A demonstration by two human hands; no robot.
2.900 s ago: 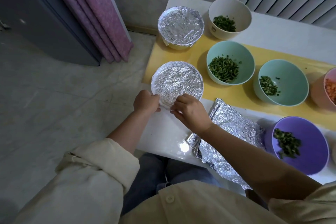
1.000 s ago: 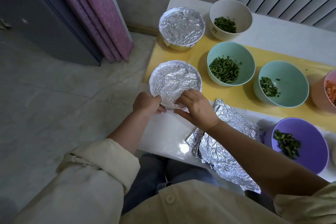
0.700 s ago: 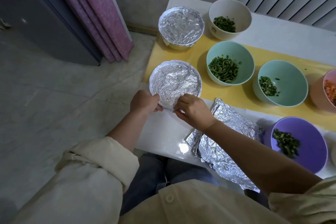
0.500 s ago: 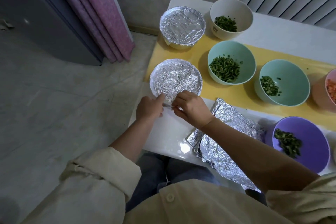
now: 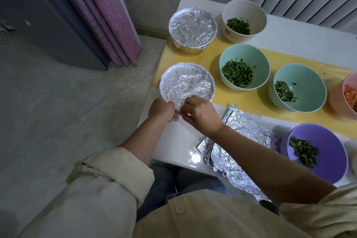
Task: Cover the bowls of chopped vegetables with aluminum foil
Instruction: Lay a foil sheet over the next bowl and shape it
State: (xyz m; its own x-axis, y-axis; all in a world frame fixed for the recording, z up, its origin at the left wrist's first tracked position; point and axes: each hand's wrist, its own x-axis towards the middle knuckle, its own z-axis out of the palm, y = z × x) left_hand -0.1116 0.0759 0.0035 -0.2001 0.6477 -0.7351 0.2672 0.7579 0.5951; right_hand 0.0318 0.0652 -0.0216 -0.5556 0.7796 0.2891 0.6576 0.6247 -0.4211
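Little has shifted: our left hand [image 5: 161,110] and right hand [image 5: 201,115] still pinch the near foil edge of the closer bowl [image 5: 186,83], crimping it. We judge two bowls covered, this and the far bowl [image 5: 193,27]. Five open bowls [image 5: 258,58] wait on the counter [image 5: 173,145] by the spare foil [image 5: 241,127]. A purple curtain [image 5: 100,15] hangs left.

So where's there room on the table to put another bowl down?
Bare white tabletop lies between the right hand and the near edge, left of the foil sheets. More lies at the far side, right of the cream bowl. The yellow mat is crowded with bowls.
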